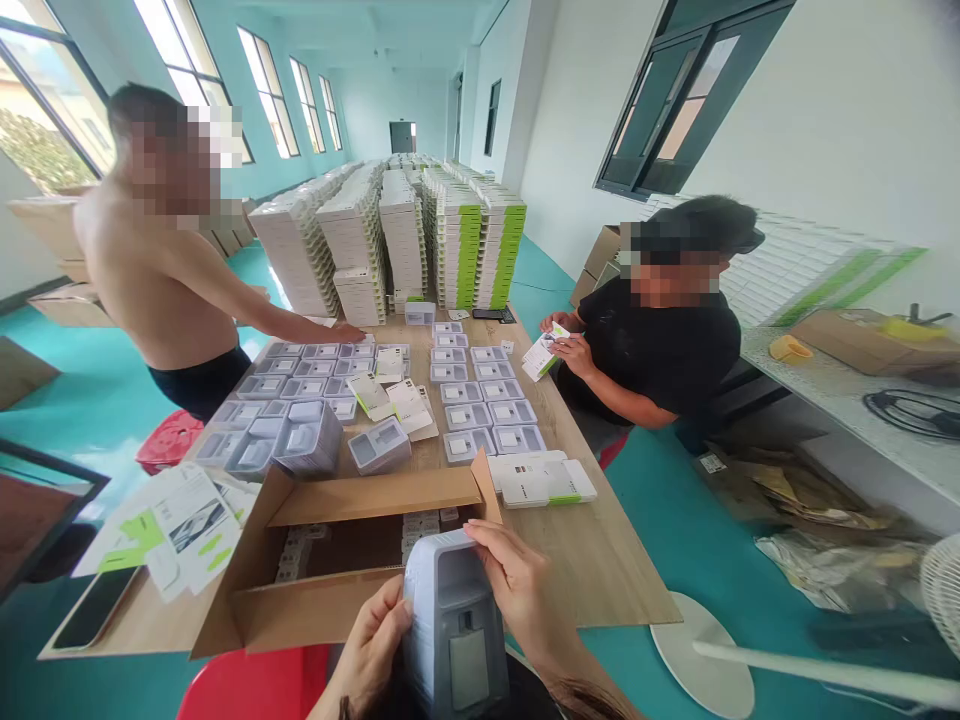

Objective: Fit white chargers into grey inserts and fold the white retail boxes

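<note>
A stack of nested pale plastic trays (456, 590) is held upright, close to my body. A white square piece (469, 668) sits in the front tray's lower recess. My left hand (373, 635) grips the stack's left side. At the top right corner, the fingers of my right hand (517, 575) are closed on the edge. Just beyond is an opened cardboard box (262, 610) with small white items (296, 555) inside. Rows of similar trays (465, 415), many with white pieces in them, cover the table beyond, with one tilted tray (379, 445) behind the box.
A person at left (157, 260) reaches over the trays; another at right (660, 330) holds a white-green carton. Tall carton stacks (397, 240) stand at the far end. Printed sheets (191, 525) and a phone (96, 608) lie left. A red stool (255, 685) and fan base (701, 655) are nearby.
</note>
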A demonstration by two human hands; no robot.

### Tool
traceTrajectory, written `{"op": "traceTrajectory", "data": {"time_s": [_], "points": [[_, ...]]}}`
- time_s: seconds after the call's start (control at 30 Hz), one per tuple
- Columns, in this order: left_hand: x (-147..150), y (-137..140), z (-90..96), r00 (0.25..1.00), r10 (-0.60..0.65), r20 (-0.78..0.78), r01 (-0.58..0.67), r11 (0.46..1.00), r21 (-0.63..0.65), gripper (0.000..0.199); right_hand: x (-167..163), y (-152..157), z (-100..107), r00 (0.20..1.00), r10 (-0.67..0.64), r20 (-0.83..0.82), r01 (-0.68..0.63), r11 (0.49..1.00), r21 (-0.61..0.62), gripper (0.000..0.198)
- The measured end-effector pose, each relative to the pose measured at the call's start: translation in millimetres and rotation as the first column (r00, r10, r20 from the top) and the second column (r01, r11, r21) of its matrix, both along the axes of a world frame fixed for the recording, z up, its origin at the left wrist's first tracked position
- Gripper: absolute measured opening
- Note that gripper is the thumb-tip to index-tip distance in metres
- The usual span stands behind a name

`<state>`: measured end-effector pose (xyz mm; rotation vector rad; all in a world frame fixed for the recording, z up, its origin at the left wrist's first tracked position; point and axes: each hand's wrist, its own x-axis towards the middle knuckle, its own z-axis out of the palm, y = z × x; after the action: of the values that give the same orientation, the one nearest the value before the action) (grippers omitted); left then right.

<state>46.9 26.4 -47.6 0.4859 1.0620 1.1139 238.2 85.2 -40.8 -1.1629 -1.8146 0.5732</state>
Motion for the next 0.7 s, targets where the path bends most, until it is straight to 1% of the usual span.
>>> {"op": "traceTrajectory", "data": {"time_s": [0.07, 0.17, 0.27, 0.37, 0.43, 0.5, 0.6, 0.7], "points": [[-1, 2, -6.9, 0.998, 0.036, 0.047, -0.033, 0.998, -0.05, 0.051, -1, -3, -4, 0.998, -0.04, 0.056, 0.034, 0.994, 0.106, 0.032], [-1, 5, -18.7, 0.993, 0.053, 0.102, -0.046, 0.996, -0.074, 0.054, -4, -4, -5, 0.987, -0.102, 0.126, 0.073, 0.975, 0.211, 0.03], [0, 8, -31.6, 0.989, 0.058, 0.139, -0.046, 0.995, -0.083, 0.059, -6, -3, 3, 0.966, -0.162, 0.201, 0.092, 0.944, 0.317, 0.029], [3, 11, -42.2, 0.983, 0.069, 0.173, -0.053, 0.994, -0.095, 0.059, -6, -1, 17, 0.941, -0.205, 0.267, 0.096, 0.924, 0.371, 0.026], [6, 13, -46.3, 0.978, 0.078, 0.195, -0.058, 0.993, -0.104, 0.059, -5, 0, 23, 0.941, -0.2, 0.273, 0.087, 0.922, 0.378, 0.023], [7, 16, -48.1, 0.973, 0.084, 0.213, -0.061, 0.992, -0.113, 0.059, -4, 0, 24, 0.956, -0.166, 0.242, 0.068, 0.927, 0.369, 0.021], [9, 18, -48.0, 0.97, 0.075, 0.232, -0.047, 0.991, -0.124, 0.054, -5, 1, 17, 0.984, -0.085, 0.157, 0.038, 0.958, 0.283, 0.019], [13, 19, -47.7, 0.97, 0.036, 0.239, -0.001, 0.99, -0.143, 0.049, -7, 3, 7, 0.999, -0.016, 0.037, 0.009, 0.981, 0.192, 0.018]]}}
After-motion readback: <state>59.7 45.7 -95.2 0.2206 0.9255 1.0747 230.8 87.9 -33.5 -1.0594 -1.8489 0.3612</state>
